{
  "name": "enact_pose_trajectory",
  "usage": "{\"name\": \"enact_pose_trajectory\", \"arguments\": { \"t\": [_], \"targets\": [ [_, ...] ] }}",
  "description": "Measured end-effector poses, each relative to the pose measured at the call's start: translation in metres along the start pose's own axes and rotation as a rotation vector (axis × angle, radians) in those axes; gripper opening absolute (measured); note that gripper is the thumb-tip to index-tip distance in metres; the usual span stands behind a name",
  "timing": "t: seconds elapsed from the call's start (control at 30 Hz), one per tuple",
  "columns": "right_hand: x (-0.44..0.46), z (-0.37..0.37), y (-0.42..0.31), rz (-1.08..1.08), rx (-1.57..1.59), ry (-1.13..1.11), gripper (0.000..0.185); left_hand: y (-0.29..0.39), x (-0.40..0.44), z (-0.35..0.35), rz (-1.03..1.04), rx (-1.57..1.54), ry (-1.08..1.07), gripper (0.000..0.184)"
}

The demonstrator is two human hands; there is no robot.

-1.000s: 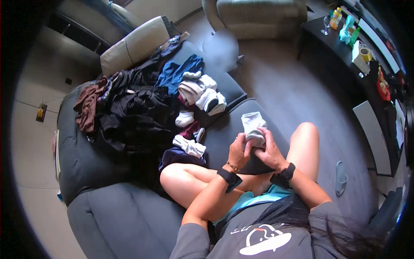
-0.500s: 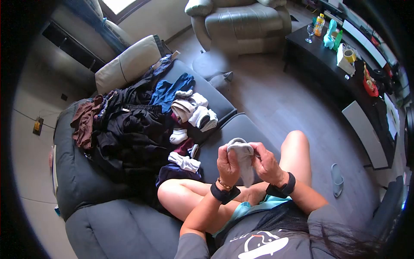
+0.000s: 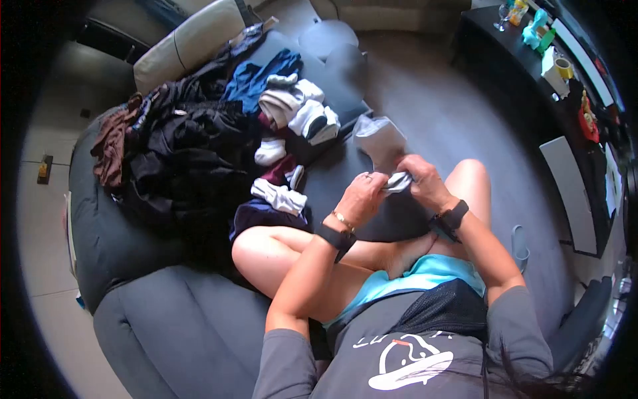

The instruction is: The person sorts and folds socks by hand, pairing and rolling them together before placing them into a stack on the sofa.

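Observation:
Both my hands grip a light grey sock [image 3: 380, 141] in front of my crossed legs. My left hand [image 3: 363, 198] has its fingers closed on the left side of the cuff, and my right hand [image 3: 425, 181] pinches the right side. The sock's foot end flips up and away from me, blurred by motion. To the left on the sofa lie a white sock [image 3: 279, 195], a white sock bundle [image 3: 270, 151] and a pile of folded white and grey socks [image 3: 299, 110].
Dark clothes [image 3: 189, 143] are heaped on the grey sofa [image 3: 179, 326], with a brown garment [image 3: 114, 149] and a blue garment [image 3: 259, 80] beside them. A black cabinet [image 3: 512, 73] with bottles and tape stands at the right. A slipper [image 3: 520, 249] lies on the floor.
The sock hung down from my hands earlier; now its foot end is swung upward and forward. My hands have moved up and slightly right, and the view has tilted down.

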State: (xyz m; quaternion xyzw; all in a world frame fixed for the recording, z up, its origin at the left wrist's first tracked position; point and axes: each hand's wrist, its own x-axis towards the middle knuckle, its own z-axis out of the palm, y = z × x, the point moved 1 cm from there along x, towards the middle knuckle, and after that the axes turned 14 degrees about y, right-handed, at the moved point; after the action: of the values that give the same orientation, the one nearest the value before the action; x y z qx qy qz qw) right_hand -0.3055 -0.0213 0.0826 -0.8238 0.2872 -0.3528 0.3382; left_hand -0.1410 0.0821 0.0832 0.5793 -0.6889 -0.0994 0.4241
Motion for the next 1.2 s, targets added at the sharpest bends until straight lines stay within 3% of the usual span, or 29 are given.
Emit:
{"name": "enact_pose_trajectory", "arguments": {
  "t": [0.07,0.13,0.27,0.33,0.47,0.6,0.73,0.83,0.93,1.0,1.2],
  "targets": [
    [-0.022,0.014,0.016,-0.083,-0.02,-0.032,0.026,-0.011,-0.016,0.021,-0.132,0.067,-0.22,0.022],
    [-0.027,0.012,0.003,-0.079,-0.035,-0.04,0.032,0.002,-0.014,0.022,-0.156,0.041,-0.157,0.021],
    [-0.026,0.003,-0.013,0.123,0.052,-0.156,0.031,0.003,-0.016,0.022,-0.239,0.022,-0.069,0.021],
    [-0.03,-0.001,-0.014,0.48,0.155,-0.177,0.027,0.0,-0.019,0.023,-0.268,-0.003,-0.027,0.02],
    [-0.04,0.021,-0.001,0.289,-0.008,0.088,0.023,-0.002,-0.018,0.031,-0.41,0.015,0.099,0.019],
    [-0.044,0.033,0.001,0.395,-0.043,0.123,0.021,-0.012,-0.016,0.039,-0.474,0.064,0.21,0.018],
    [-0.046,0.038,0.007,0.452,-0.077,0.131,0.018,-0.016,-0.02,0.047,-0.557,0.081,0.178,0.017],
    [-0.044,0.035,0.014,0.48,0.001,0.198,0.016,-0.017,-0.018,0.049,-0.571,0.103,0.173,0.017],
    [-0.047,0.031,0.021,0.672,0.24,0.167,0.018,-0.017,-0.018,0.05,-0.559,0.105,0.21,0.017],
    [-0.052,0.034,0.025,0.786,0.591,0.208,0.022,-0.017,-0.019,0.051,-0.561,0.122,0.228,0.017],
    [-0.05,0.039,0.036,0.808,0.66,0.247,0.026,-0.016,-0.018,0.057,-0.584,0.164,0.255,0.016]
  ]
}}
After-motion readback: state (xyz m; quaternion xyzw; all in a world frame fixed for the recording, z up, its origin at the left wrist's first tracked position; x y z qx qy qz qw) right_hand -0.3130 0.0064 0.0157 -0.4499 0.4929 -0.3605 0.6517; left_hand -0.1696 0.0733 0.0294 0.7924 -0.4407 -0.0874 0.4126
